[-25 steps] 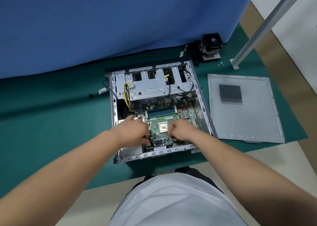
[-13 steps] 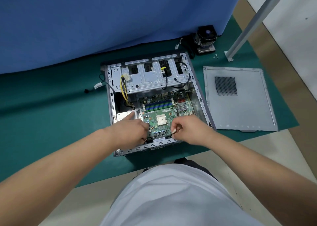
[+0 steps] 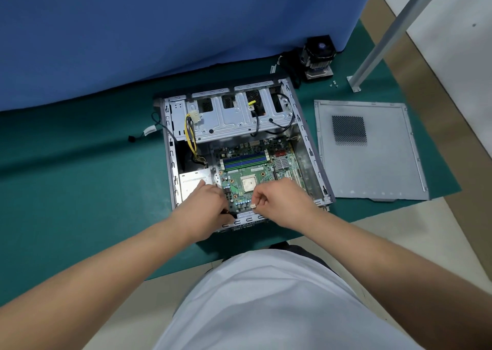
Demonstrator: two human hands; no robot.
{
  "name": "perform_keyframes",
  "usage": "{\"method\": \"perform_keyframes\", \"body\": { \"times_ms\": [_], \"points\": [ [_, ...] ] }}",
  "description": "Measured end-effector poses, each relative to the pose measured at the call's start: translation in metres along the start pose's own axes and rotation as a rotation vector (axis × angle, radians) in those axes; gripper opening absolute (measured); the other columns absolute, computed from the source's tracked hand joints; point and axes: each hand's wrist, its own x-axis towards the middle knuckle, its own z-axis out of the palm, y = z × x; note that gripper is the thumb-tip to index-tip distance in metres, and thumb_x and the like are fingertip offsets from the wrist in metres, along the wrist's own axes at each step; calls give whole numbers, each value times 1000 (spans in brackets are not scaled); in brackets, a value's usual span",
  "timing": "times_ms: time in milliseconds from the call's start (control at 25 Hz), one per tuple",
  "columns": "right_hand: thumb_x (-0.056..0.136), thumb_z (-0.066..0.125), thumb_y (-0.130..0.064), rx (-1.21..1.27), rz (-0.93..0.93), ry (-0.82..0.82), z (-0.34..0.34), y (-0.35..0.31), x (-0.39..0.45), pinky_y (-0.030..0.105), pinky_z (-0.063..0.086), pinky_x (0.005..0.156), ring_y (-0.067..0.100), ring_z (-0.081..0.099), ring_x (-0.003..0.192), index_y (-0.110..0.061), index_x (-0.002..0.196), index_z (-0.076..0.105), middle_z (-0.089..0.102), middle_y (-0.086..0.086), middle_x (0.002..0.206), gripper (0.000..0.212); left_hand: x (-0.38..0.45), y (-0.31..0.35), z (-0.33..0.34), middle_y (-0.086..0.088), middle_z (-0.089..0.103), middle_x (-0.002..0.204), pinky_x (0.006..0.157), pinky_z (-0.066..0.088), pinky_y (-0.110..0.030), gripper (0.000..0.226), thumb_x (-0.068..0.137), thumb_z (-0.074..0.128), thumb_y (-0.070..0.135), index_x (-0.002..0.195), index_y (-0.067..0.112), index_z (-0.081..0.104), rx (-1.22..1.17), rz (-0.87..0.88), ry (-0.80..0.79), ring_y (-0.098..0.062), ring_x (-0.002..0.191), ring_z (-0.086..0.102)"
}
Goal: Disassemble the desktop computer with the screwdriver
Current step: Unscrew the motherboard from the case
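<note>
Desktop computer case (image 3: 239,163) lies on its side, open face up, on a green mat (image 3: 80,190) atop the counter, just in front of the person, whose white shirt (image 3: 266,296) fills the bottom of the view. Both forearms reach in over the case's near edge. Right hand (image 3: 282,203) pinches a small white connector (image 3: 253,205) btwn thumb and forefinger, other fingers curled, held just above the near edge of the motherboard (image 3: 255,174). Left hand (image 3: 210,206) is curled down at the board's near-left corner, seemingly gripping a dark cable or plug there, w/ a bit of yellow showing; what exactly it holds is too hidden to tell. No screwdriver in view. Judged step: unplugging cables from the board before it can come out. Next move likely calls for easing the freed lead clear of the board, then finding remaining plugs and board screws, pulling on plug bodies, not wires. Farther in, bare CPU socket (image 3: 249,184) sits mid-board, blue memory slots (image 3: 245,161) beyond it, and yellow-black wires (image 3: 192,136) run up the left side to a metal drive cage (image 3: 234,115) at the far end. Right of the case, well apart, removed side panel (image 3: 372,163) lies flat. Farthest back, a cooler w/ fan (image 3: 318,57) stands by the blue partition (image 3: 159,30), a few loose screws (image 3: 333,84) near it.
</note>
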Motion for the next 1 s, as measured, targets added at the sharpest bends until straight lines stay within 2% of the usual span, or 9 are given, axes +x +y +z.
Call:
{"method": "perform_keyframes", "body": {
  "times_ms": [120, 160, 280, 360, 440, 560, 720, 840, 1000],
  "points": [
    [87, 70, -24, 37, -54, -43, 0, 2, -3, 31, 58, 80, 3, 65, 77, -30, 97, 71, 71, -15, 82, 12, -4, 11, 4, 4, 44, 88, 86, 32, -33, 32, 99, 57, 52, 86, 24, 62, 43, -27, 100, -20, 92, 47],
    [87, 70, -24, 42, -78, -67, 0, 1, -2, 32, 58, 78, 3, 64, 77, -31, 97, 70, 69, -16, 81, 12, -4, 14, 5, 5, 44, 88, 84, 32, -33, 32, 99, 56, 53, 91, 23, 66, 58, -39, 121, -21, 96, 51],
    [88, 72, -23, 29, -156, -123, -2, -1, 5, 32, 58, 77, 1, 61, 75, -29, 97, 73, 66, -17, 81, 11, -3, 18, 8, 6, 47, 92, 90, 37, -35, 36, 99, 52, 56, 101, 24, 68, 70, -64, 148, -21, 103, 54],
    [89, 72, -22, 74, -166, -153, -3, 2, 9, 28, 56, 80, 1, 61, 79, -28, 102, 77, 69, -15, 88, 15, -4, 15, 10, 9, 44, 87, 85, 34, -35, 33, 97, 55, 59, 89, 28, 63, 20, -57, 176, -20, 99, 53],
    [90, 75, -23, 154, -151, -167, -3, 7, 8, 23, 53, 82, 0, 61, 83, -27, 106, 79, 69, -13, 92, 17, -6, 11, 13, 14, 45, 78, 82, 31, -33, 34, 89, 65, 61, 76, 32, 54, -141, -90, 224, -17, 90, 51],
    [90, 76, -22, 246, -119, -154, -2, 15, 6, 20, 50, 84, 1, 61, 88, -29, 105, 80, 66, -14, 92, 17, -9, 8, 20, 20, 54, 72, 87, 37, -36, 31, 77, 79, 57, 76, 31, 62, -378, -128, 321, -10, 85, 50],
    [87, 79, -19, 347, -58, -138, 0, 19, 8, 15, 51, 74, 0, 64, 80, -31, 95, 80, 69, -17, 82, 15, 1, 6, 18, 19, 66, 75, 94, 42, -42, 29, 74, 81, 58, 77, 31, 72, -444, -110, 322, -5, 82, 56],
    [82, 80, -13, 437, 8, -156, 4, 17, 15, 17, 54, 66, -2, 63, 68, -29, 89, 77, 72, -11, 75, 18, 11, 5, 16, 25, 62, 70, 93, 45, -46, 27, 72, 84, 56, 75, 31, 74, -488, -63, 290, 4, 75, 55],
    [80, 84, -12, 558, 82, -277, 5, 19, 28, 27, 56, 64, 3, 65, 68, -29, 88, 73, 73, -10, 78, 21, 12, -1, 19, 27, 62, 72, 98, 38, -44, 24, 74, 81, 58, 74, 35, 73, -498, -33, 278, 11, 76, 54]
  ]
}}
